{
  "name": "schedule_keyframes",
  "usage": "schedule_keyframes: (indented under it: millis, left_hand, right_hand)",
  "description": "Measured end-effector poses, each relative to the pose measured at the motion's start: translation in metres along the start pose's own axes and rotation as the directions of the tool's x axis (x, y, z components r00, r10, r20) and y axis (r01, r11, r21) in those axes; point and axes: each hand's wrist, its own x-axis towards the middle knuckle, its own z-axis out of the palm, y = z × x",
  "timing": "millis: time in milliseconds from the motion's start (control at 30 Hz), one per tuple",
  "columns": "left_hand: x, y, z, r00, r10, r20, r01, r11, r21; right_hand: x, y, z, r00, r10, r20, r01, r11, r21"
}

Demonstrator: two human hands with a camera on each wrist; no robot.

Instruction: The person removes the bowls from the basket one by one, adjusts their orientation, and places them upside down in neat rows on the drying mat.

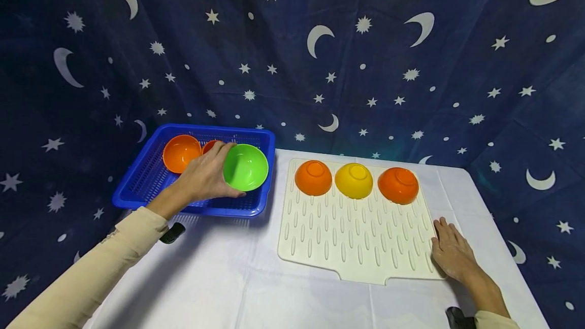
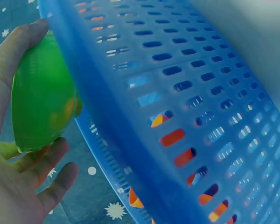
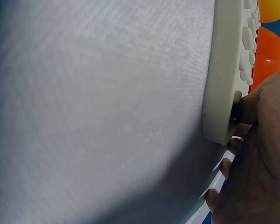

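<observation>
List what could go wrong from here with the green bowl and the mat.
1. The green bowl might slip: the left hand grips it only from one side.
2. It could knock the rim of the blue basket, which looks close by in the left wrist view.
3. The right hand touches the edge of the mat; a push there might shift it and jostle the three upturned bowls.

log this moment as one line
left hand: holds green bowl at blue basket | right hand: touches cream mat | on mat: three upturned bowls
</observation>
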Motion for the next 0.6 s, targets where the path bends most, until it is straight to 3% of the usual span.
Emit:
schedule_keyframes:
  millis: [600]
  left_hand:
    - [-0.016,0.026,0.006,0.985,0.09,-0.15,-0.096,0.995,-0.034]
  right_hand:
    - [0.0,-0.001,-0.001,1.0,-0.008,-0.001,0.008,1.0,-0.002]
